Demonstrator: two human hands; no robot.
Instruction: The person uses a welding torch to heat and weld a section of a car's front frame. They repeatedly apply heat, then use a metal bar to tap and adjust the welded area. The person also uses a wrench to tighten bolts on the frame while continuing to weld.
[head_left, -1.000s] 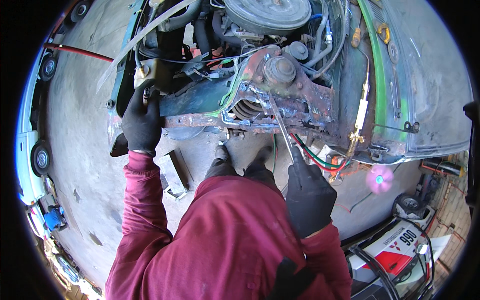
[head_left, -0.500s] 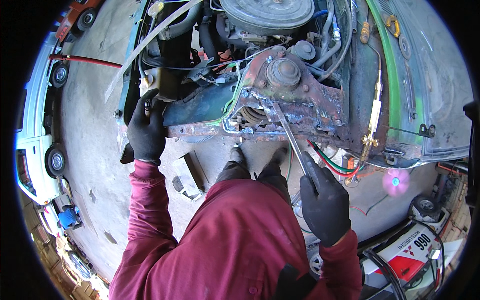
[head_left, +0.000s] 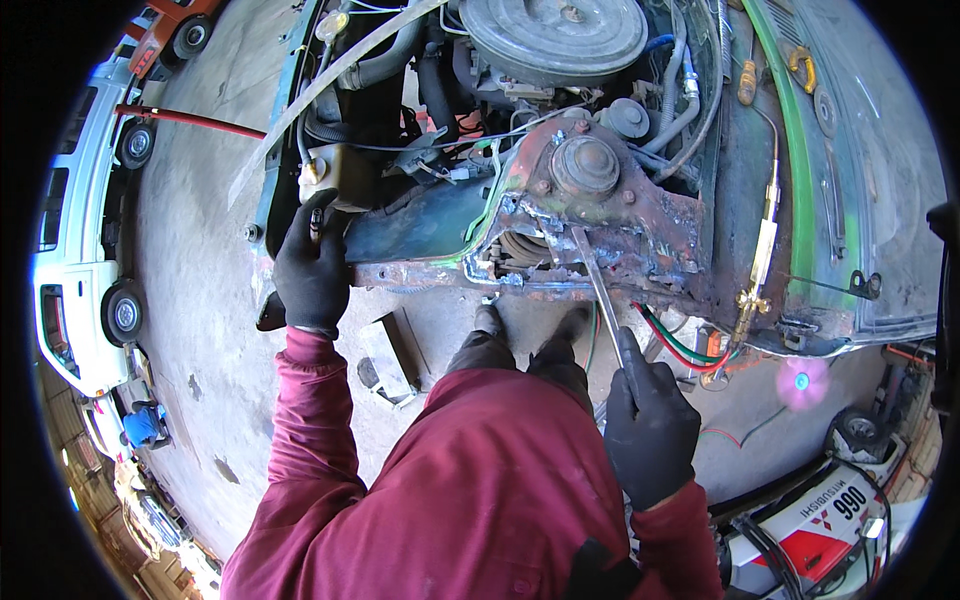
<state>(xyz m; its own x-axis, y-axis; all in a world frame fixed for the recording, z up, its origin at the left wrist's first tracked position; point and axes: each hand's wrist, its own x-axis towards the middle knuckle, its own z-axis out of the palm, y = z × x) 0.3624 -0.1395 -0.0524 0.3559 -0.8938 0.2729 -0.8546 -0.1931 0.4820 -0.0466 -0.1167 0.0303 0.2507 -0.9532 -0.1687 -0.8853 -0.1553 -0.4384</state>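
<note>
My right hand (head_left: 650, 430), in a black glove, is closed round a long flat metal bar (head_left: 600, 285). The bar's far tip rests against the ragged, rusted edge beside an opening in the inner fender panel (head_left: 650, 225). Behind that opening a coil spring (head_left: 525, 245) shows. My left hand (head_left: 312, 275), also gloved, is up at the car's front, close to a dirty white plastic reservoir (head_left: 345, 175). Its fingers are curled round a small dark object with a shiny end, mostly hidden by the glove. The round strut mount (head_left: 585, 165) sits above the damaged metal.
A brass-fitted torch (head_left: 762, 250) with red and green hoses lies along the fender right of the panel. A screwdriver (head_left: 747, 82) and a yellow clamp (head_left: 802, 68) lie nearby. A bent metal piece (head_left: 390, 350) is on the floor. A white van (head_left: 75, 260) stands at left.
The whole view has shifted, so the car appears lower and further right. My right hand has drawn slightly back and left relative to the car, the bar's tip still at the torn edge.
</note>
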